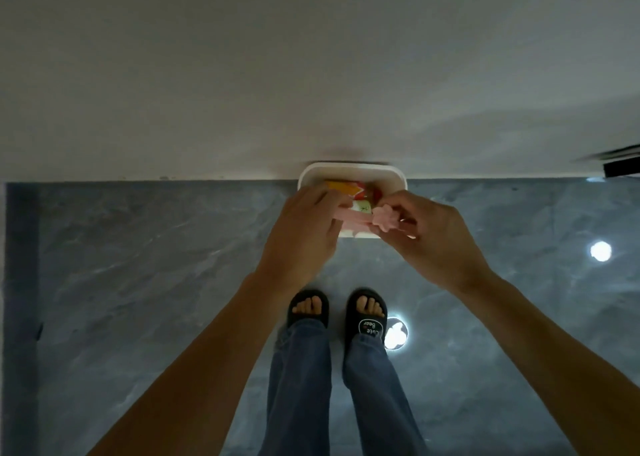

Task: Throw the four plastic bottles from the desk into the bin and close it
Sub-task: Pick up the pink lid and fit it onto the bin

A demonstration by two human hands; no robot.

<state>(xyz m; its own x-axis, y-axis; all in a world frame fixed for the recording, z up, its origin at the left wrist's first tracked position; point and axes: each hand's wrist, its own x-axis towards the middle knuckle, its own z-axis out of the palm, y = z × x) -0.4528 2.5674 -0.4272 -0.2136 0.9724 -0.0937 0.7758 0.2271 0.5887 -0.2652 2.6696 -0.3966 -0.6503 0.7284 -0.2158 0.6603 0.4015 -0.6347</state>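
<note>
At frame centre, the left hand [304,227] and right hand [429,237] both grip a pink lid [353,220], the right pinching its flower-shaped knob [385,221]. The lid sits partly over a white bin [349,173] against the wall [311,74]. Bottles [349,189] with yellow and red labels show inside the bin, above the slippers [367,317] on the grey floor [156,265].

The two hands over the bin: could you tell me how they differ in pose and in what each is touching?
The left hand lies flatter, back up, with its fingers reaching over the pink lid; the right hand is curled, pinching the pink flower-shaped knob at its fingertips. The left hand covers the white bin at its left rim, the right hand the right rim. Both hold the lid low over the bin, which still shows colourful contents.
</note>
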